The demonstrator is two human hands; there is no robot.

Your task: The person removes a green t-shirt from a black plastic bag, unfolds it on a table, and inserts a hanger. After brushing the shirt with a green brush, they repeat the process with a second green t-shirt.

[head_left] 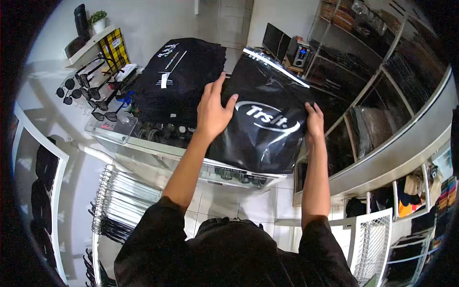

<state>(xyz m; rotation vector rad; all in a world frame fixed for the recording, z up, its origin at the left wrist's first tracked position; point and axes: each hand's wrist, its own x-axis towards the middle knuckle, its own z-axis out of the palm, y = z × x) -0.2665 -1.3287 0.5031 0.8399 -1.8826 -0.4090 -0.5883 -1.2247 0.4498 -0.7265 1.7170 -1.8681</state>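
Note:
A shiny black plastic bag [267, 150] with a white oval logo reading "Trsit." lies on the glass counter, with a white strip along its far edge. My left hand [215, 110] is at its left edge, fingers stretched and thumb apart over the plastic. At the right edge, my right hand [314, 119] grips the bag's side with bent fingers, some of them hidden. Left of the bag is a stack of folded black shirts [191, 67] with white print; my left fingertips come close to it.
Sunglasses [105, 115] hang on a rack at the left. The glass counter [229, 174] holds dark items. Clear hangers [126, 191] line a rail below. Behind are a monitor [276, 42] and a speaker [300, 53]. Shelves [377, 71] rise at the right, near a white mesh panel [373, 246].

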